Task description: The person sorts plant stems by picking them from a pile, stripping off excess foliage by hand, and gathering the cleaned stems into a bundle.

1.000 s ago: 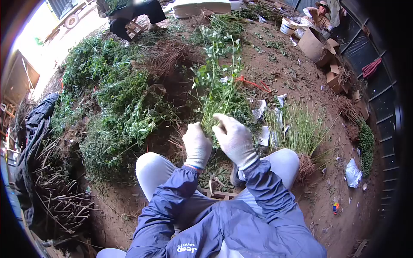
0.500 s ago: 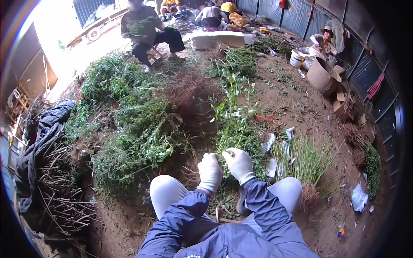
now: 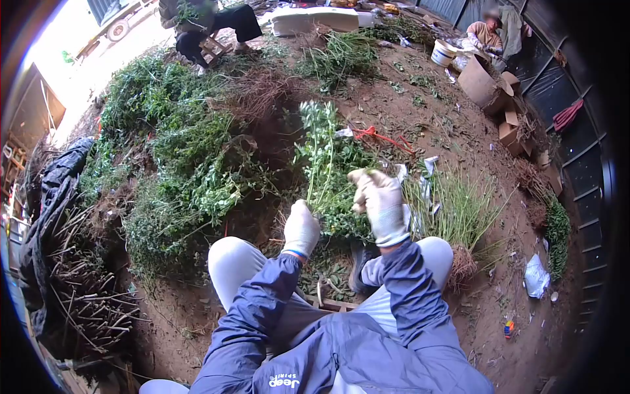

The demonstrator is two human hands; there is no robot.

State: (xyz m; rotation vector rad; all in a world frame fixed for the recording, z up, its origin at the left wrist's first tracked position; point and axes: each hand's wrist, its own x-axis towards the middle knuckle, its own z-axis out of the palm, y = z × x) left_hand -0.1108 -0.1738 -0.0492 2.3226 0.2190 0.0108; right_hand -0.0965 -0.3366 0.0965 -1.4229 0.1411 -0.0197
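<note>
My left hand, in a pale knitted glove, is closed round the lower stems of a leafy green sprig, which stands up and away from me. To the right of the sprig is my right hand, gloved too, raised with its fingers curled and apart from the stems; whether something small is between its fingertips cannot be made out. More leafy plants lie on the ground beyond and below my hands. A bundle of thin green stems with roots rests beside my right knee.
A large heap of green plants spreads at the left, with cut sticks nearer me. One person sits at the upper left, another at the upper right near a white bucket and cardboard. A red cord lies ahead.
My right hand has moved off the stems to the right, while my left hand keeps its hold. The camera view has tilted down again after tilting up half a second ago.
</note>
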